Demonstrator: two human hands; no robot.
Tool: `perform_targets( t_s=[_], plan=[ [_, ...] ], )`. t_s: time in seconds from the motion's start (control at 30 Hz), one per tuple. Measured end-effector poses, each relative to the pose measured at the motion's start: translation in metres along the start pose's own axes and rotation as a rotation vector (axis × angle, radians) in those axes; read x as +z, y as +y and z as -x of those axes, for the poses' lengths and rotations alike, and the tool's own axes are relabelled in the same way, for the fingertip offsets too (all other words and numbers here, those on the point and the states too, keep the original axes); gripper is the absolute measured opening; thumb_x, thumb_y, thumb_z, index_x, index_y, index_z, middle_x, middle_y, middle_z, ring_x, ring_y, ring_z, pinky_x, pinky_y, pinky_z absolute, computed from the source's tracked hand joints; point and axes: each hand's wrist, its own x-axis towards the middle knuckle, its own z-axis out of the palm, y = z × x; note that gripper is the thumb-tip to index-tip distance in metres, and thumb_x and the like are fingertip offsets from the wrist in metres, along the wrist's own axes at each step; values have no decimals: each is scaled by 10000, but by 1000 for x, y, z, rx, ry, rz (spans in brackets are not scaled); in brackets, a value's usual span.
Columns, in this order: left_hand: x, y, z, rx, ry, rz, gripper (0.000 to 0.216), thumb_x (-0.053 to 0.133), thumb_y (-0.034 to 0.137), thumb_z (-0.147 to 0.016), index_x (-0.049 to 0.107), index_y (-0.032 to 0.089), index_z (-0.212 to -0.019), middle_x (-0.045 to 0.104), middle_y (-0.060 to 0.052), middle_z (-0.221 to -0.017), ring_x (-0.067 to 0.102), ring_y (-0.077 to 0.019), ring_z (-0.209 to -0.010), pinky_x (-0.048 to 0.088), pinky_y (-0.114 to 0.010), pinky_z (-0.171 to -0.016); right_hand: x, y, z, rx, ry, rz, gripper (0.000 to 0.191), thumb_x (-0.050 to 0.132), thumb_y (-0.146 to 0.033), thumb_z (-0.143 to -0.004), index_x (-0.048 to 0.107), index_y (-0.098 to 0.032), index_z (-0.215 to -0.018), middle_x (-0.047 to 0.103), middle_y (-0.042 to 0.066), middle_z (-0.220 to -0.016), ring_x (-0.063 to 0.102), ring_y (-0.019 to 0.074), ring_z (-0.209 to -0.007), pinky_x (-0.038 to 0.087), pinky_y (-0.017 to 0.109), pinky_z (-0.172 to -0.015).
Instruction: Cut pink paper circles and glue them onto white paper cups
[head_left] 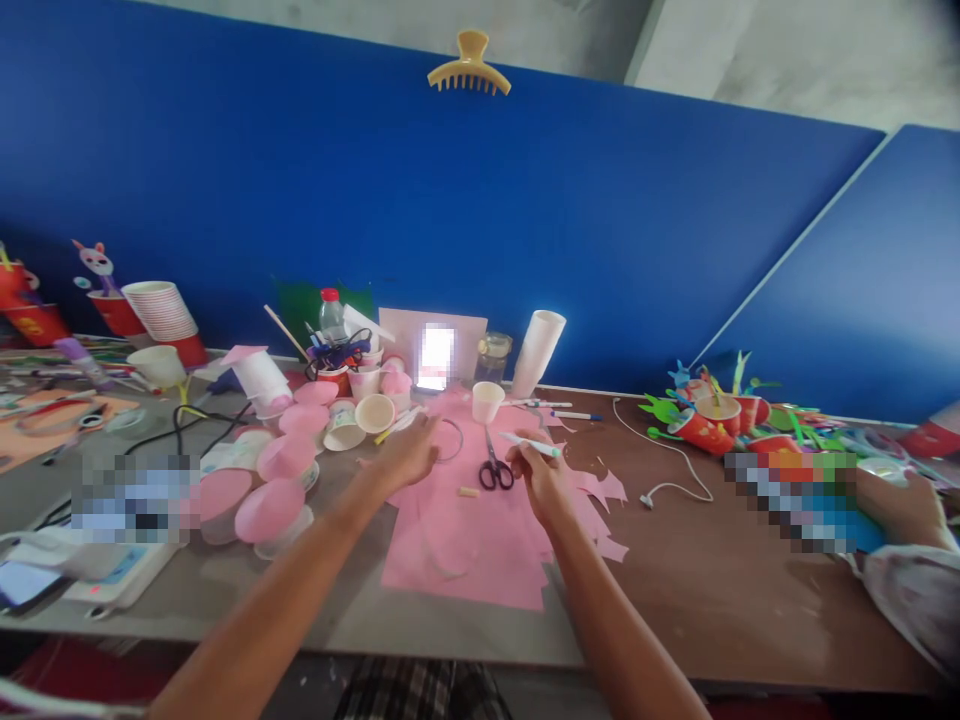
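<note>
My right hand (544, 475) is closed round a white marker (531, 443) with a pale green end, its tip pointing left. My left hand (409, 455) has its fingers at the left edge of a thin, round, ring-like thing (460, 440); its fingertips are partly hidden. Beneath both hands lie pink paper sheets (469, 560). Between the hands rest black-handled scissors (495, 475), with a white paper cup (488, 402) just beyond them. A small pale piece (469, 492) sits on the paper.
Pink rounds (270, 510) on cups stand at left, beside a power strip (124, 580) and cables. A lit phone (436, 355) leans at the back near a white paper roll (538, 352). Red cups (701, 430) and another person's hand (904, 505) are at right. Pink scraps (600, 490) lie about.
</note>
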Motion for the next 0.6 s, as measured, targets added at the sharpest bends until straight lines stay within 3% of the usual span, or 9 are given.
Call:
perform_targets(
  t_s=[0.1, 0.2, 0.3, 0.4, 0.6],
  plan=[
    [0, -18, 12, -36, 19, 36, 307, 655, 86, -652, 653, 208, -934, 624, -98, -1003, 503, -310, -1136, 335, -346, -1008, -1, 10, 6, -136, -36, 301, 273, 537, -324, -843, 573, -184, -1075, 624, 14, -710, 544, 143, -573, 451, 275, -549],
    [-3, -37, 24, -113, 53, 58, 216, 640, 138, -688, 662, 199, -894, 615, -51, -774, 597, -253, -883, 435, -327, -871, 0, 17, 12, -337, -219, 629, 268, 525, -247, -845, 584, -202, -1103, 646, 48, -806, 594, 182, -716, 482, 314, -677],
    [-1, -48, 33, -205, 12, 124, 260, 626, 197, -730, 633, 172, -989, 610, -34, -777, 619, -188, -660, 487, -294, -668, 4, 19, 17, -516, -444, 855, 292, 540, -191, -836, 595, -207, -1122, 655, 78, -859, 592, 216, -819, 479, 353, -747],
    [4, -49, 38, -272, 9, 230, 277, 621, 209, -754, 597, 164, -1026, 614, -40, -818, 628, -164, -582, 489, -265, -540, 7, 21, 20, -613, -550, 998, 313, 532, -140, -826, 604, -185, -1128, 650, 93, -838, 574, 235, -851, 475, 379, -754],
    [8, -42, 42, -382, 73, 466, 220, 662, 168, -747, 614, 150, -961, 625, -75, -921, 658, -165, -656, 532, -262, -539, 7, 33, 21, -615, -608, 1123, 401, 468, -54, -804, 592, -167, -1168, 645, 99, -858, 563, 234, -882, 462, 378, -767]
  ],
)
